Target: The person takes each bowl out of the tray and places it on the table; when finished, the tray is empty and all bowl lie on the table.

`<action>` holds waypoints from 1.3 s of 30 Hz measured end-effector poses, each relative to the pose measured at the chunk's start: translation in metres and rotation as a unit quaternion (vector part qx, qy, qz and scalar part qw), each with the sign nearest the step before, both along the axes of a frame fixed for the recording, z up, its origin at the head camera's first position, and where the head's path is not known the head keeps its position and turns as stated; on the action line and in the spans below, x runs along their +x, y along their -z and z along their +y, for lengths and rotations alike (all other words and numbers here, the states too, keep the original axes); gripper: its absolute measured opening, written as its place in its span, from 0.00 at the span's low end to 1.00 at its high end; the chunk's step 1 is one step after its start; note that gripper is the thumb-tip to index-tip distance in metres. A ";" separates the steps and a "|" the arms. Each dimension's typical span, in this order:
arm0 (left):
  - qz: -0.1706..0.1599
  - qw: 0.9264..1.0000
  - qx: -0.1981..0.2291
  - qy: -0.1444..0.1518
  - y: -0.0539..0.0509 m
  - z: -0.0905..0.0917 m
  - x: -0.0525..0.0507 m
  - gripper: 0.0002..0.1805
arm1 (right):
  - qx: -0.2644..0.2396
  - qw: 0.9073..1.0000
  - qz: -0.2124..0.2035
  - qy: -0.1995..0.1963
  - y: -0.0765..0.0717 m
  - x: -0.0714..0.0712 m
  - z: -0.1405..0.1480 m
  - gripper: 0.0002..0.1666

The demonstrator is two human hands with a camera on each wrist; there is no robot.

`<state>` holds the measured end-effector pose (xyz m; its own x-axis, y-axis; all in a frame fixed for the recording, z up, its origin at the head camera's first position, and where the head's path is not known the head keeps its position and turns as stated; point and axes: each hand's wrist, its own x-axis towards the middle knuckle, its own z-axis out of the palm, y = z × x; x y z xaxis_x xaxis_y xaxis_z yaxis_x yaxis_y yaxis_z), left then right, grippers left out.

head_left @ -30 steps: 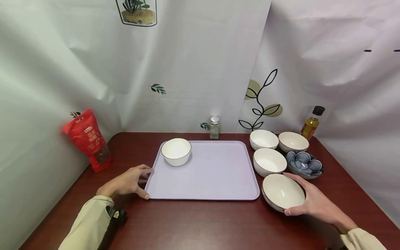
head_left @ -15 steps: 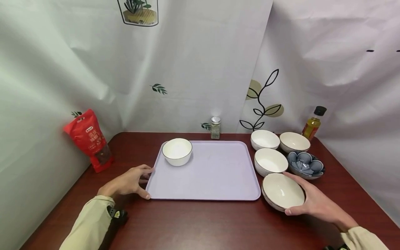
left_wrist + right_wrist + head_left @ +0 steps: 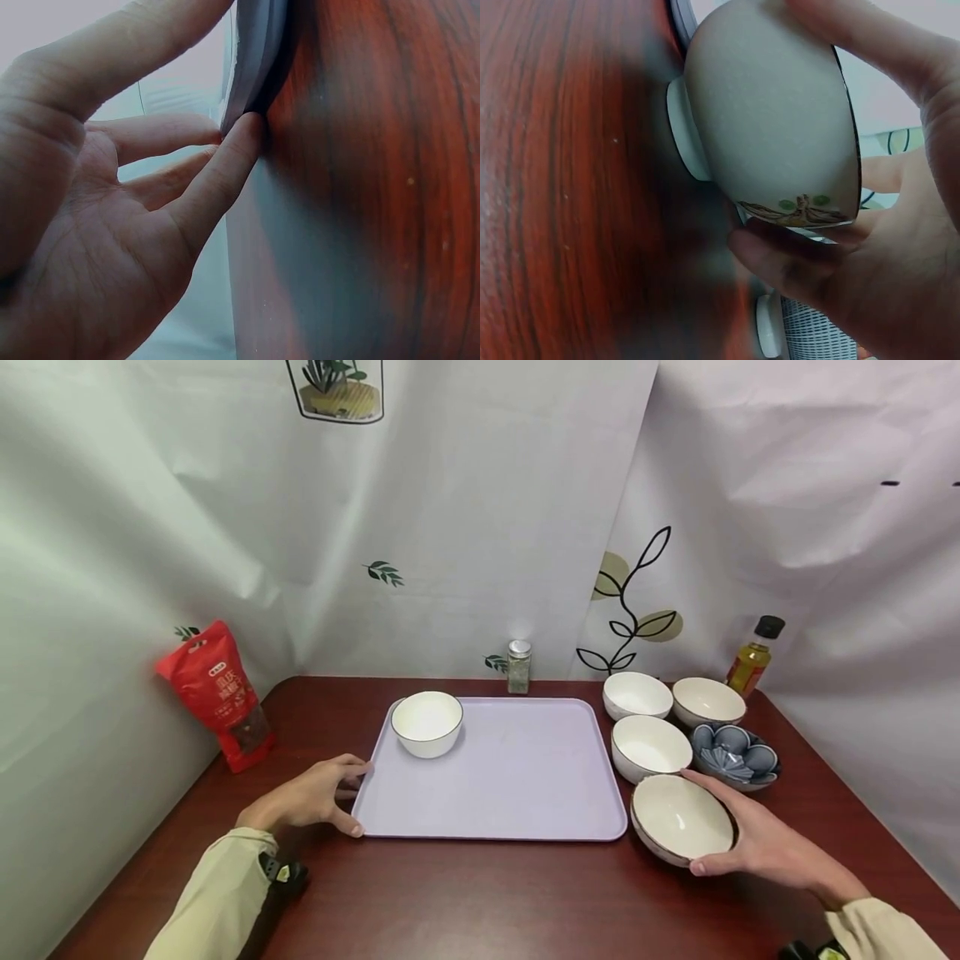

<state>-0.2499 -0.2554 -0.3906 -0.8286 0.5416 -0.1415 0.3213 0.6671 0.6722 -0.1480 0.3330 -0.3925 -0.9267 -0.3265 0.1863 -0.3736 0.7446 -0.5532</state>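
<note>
My left hand (image 3: pixel 311 797) touches the left edge of a pale lilac tray (image 3: pixel 525 793) with its fingers and thumb spread apart. In the left wrist view, fingertips (image 3: pixel 251 131) meet the tray's rim just above the wood. A white bowl (image 3: pixel 427 718) with a dark rim stands at the tray's back left. To the tray's right, my right hand (image 3: pixel 772 843) grips a cream bowl (image 3: pixel 681 818), thumb at the near side and fingers around the far side. The right wrist view shows this bowl's (image 3: pixel 772 112) painted brown and green decoration and its foot close to the tabletop.
Two white bowls (image 3: pixel 650 747), another cream bowl (image 3: pixel 707 700) and a blue petal-shaped bowl (image 3: pixel 731 756) crowd the right side. An oil bottle (image 3: pixel 750 660) stands behind them. A shaker jar (image 3: pixel 519 668) is behind the tray. A red bag (image 3: pixel 217 693) leans at the left wall.
The head view has shifted very slightly. Both hands, the tray and the bowls keep almost the same places.
</note>
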 end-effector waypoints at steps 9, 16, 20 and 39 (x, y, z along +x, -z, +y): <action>-0.006 1.000 0.002 -0.001 0.000 0.001 0.001 0.56 | 0.040 0.999 -0.012 -0.004 -0.005 -0.001 0.004 0.63; -0.007 1.000 0.002 -0.003 0.002 0.001 0.002 0.56 | 0.071 0.997 0.011 -0.009 -0.010 0.000 0.009 0.67; -0.007 1.000 0.005 -0.002 0.001 0.001 0.002 0.56 | 0.142 0.990 -0.017 0.002 -0.029 0.002 0.010 0.68; 0.002 1.000 -0.013 -0.001 -0.001 0.002 0.000 0.57 | 0.105 0.987 0.016 -0.124 -0.103 -0.041 -0.128 0.33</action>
